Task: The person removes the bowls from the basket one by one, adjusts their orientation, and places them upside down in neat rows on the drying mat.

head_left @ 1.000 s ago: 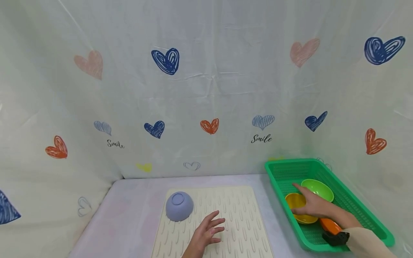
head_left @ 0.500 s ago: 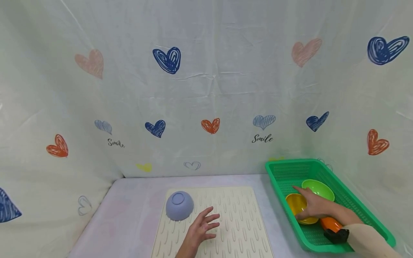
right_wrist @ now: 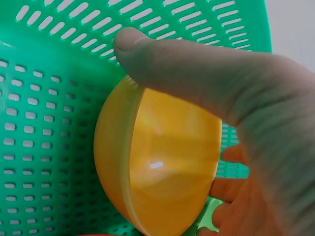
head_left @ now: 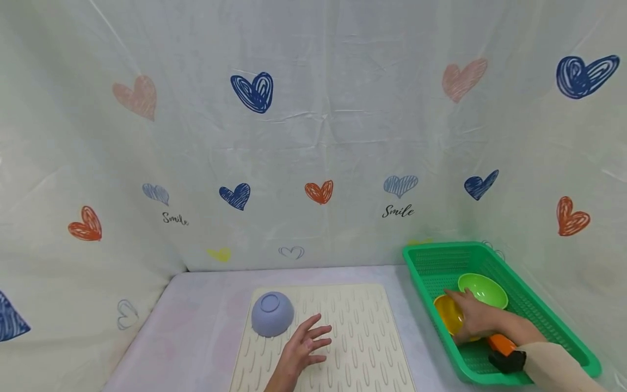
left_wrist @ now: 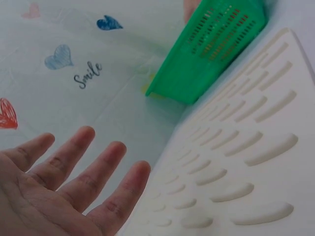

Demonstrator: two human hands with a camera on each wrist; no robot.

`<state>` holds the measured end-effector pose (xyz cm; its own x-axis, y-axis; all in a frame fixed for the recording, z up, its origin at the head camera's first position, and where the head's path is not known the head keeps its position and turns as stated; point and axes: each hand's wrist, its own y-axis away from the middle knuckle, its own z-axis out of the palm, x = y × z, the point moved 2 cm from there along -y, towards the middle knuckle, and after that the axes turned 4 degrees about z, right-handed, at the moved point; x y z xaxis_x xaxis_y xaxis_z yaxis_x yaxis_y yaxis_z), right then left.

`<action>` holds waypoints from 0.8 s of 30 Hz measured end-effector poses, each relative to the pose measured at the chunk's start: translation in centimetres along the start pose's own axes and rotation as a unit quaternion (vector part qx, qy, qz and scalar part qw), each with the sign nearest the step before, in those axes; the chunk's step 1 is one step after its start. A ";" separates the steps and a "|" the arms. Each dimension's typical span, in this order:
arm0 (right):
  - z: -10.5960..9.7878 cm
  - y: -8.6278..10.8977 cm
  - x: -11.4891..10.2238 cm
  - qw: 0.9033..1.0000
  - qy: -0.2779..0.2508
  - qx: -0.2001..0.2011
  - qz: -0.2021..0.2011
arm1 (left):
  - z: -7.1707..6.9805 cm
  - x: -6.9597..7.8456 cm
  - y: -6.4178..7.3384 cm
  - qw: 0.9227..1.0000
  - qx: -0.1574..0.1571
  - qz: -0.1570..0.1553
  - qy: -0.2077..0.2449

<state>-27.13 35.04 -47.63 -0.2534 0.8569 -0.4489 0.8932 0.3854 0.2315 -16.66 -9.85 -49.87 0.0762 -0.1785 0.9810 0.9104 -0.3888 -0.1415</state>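
Note:
Inside the green basket [head_left: 421, 280] at the right, my right hand [head_left: 476, 317] grips a yellow bowl [head_left: 446, 313]. In the right wrist view the yellow bowl [right_wrist: 172, 162] stands tilted, with the thumb across its rim and the other fingers at the opposite side. My left hand [head_left: 302, 347] hovers over a cream ridged mat [head_left: 362, 332], fingers spread and holding nothing; the left wrist view shows the same hand [left_wrist: 74, 182] palm up beside the mat. A lilac bowl [head_left: 272, 314] sits upside down on the mat's far left corner.
A light green bowl [head_left: 485, 289] lies in the basket behind the right hand. An orange item [head_left: 501, 344] is partly hidden under the right wrist. A heart-printed white curtain [head_left: 313, 136] closes off the back and sides of the table [head_left: 206, 310].
The right hand has closed on the yellow bowl, which now tips toward the basket's left wall. The left hand has drifted slightly left, its fingers still spread.

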 end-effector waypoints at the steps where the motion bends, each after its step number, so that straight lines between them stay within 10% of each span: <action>1: 0.0 0.0 0.0 1.000 0.006 0.007 0.000 | 0.0 0.0 0.0 1.000 -0.001 0.001 0.002; 24: -3.1 0.9 -2.5 0.987 -0.007 0.163 0.009 | 0.5 0.2 -1.1 0.999 0.031 -0.022 0.023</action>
<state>-26.89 34.32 -43.66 -0.2325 0.8573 -0.4593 0.9703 0.2369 -0.0489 -17.45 -9.03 -49.46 0.0184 -0.2049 0.9786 0.9358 -0.3412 -0.0891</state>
